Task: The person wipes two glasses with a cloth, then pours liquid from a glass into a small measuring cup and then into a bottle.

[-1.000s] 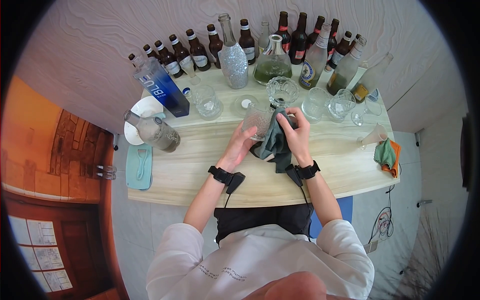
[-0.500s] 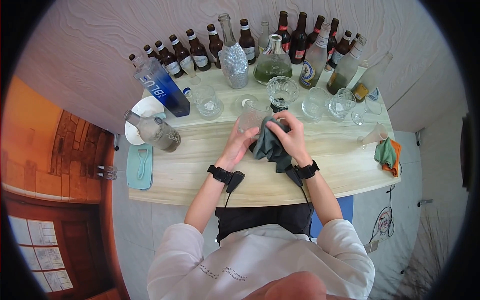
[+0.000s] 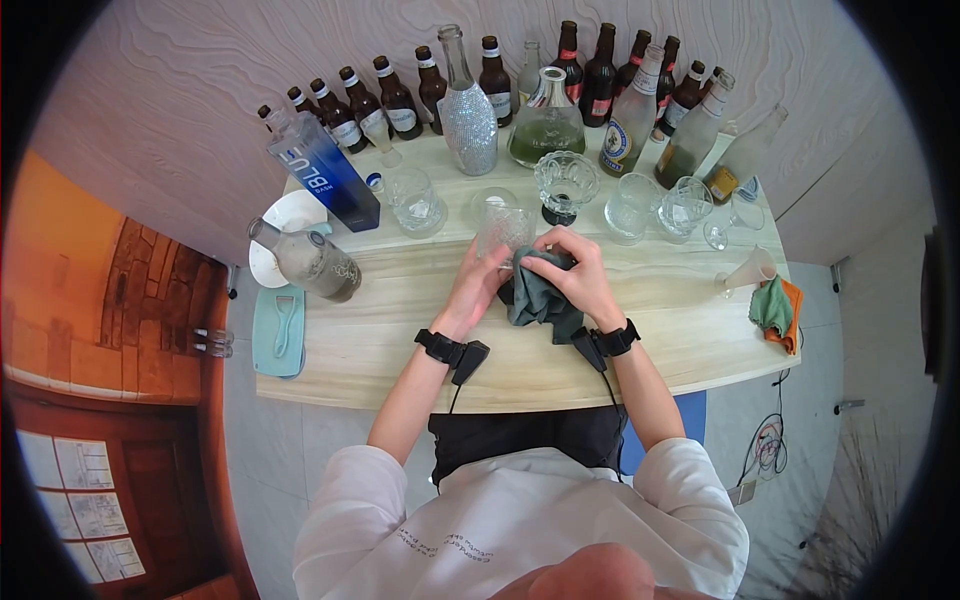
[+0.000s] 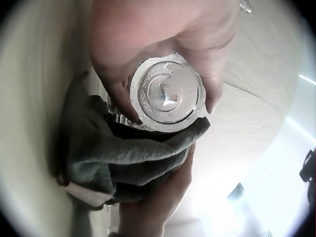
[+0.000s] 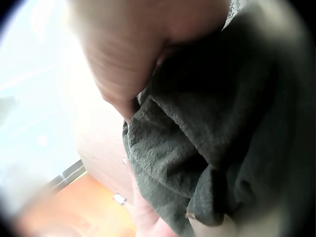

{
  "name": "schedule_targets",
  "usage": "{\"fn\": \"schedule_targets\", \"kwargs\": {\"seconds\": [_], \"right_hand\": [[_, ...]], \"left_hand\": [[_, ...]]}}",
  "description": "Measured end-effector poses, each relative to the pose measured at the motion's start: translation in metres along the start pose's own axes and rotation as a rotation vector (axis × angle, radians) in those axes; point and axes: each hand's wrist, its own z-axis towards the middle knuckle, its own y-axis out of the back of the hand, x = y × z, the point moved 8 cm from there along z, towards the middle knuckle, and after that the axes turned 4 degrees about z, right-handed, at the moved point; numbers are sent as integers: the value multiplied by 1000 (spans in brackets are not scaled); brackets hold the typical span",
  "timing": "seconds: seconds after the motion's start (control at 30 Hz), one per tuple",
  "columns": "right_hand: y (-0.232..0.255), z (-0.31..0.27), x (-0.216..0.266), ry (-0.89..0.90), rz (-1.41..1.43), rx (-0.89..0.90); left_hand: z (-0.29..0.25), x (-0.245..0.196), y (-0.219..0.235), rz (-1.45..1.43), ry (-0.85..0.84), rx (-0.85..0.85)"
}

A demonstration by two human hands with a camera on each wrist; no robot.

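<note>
Tumbler (image 3: 505, 230) made of clear glass, sides roughened by embossed pattern; grey-green cloth (image 3: 543, 297) seen as matt, finely rough; tabletop (image 3: 390, 340) finished in smooth pale wood grain; tall bottle (image 3: 469, 130) covered in glittering silvery studs, neck (image 3: 453, 55) left as smooth bare glass; brown bottles (image 3: 395, 97) made of glossy glass, faced with paper-like labels (image 3: 404, 121); pale-blue board (image 3: 263, 345) apparently moulded in smooth plastic

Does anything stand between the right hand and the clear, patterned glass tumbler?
Yes: a crumpled grey-green cloth, held in the right hand, bunches between that hand and the patterned glass tumbler in the left hand.
</note>
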Motion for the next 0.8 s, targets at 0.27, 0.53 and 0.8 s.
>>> {"fn": "schedule_targets", "kwargs": {"seconds": [0.27, 0.53, 0.8], "right_hand": [[22, -2, -27, -168, 217, -273], [-2, -1, -3, -26, 18, 59], [-5, -1, 2, 41, 12, 37]], "left_hand": [[-4, -3, -17, 43, 36, 63], [-3, -9, -8, -95, 34, 1], [2, -7, -3, -49, -4, -32]]}}
